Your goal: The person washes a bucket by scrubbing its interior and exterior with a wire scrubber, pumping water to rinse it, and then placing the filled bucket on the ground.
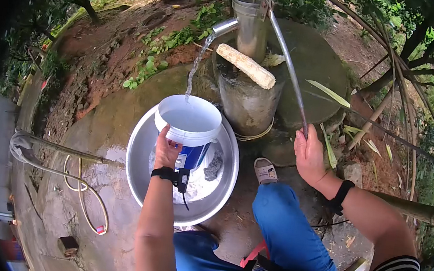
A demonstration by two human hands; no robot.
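1. I have two hands in view. My left hand [168, 151] is clamped on the near rim of one white bucket [185, 131] with a blue lower part; the bucket sits within one wide metal basin [139, 172], just left of the middle of the frame.
2. My right hand [309, 155], right of centre, is closed around the lower end of one pump handle [291, 60], which slants down from the top of the frame.
3. Each wrist carries one black band, two in all; a small dark device [183, 180] sits at the left one.
4. In the basin, right of the bucket, I see one dark lump [213, 166].
5. Above the bucket, one stream of water [196, 70] falls into it from one metal spout [225, 26].
6. The spout joins one pump body [252, 37] at upper centre, above one round concrete pedestal [248, 104]. One pale corn cob [246, 66] lies across the top of that pedestal.
7. At lower left are one looped hose [82, 189] and one small dark block [68, 246].
8. Below the pump handle, one patterned shoe [265, 171] shows; several husk strips [329, 93] lie at right.
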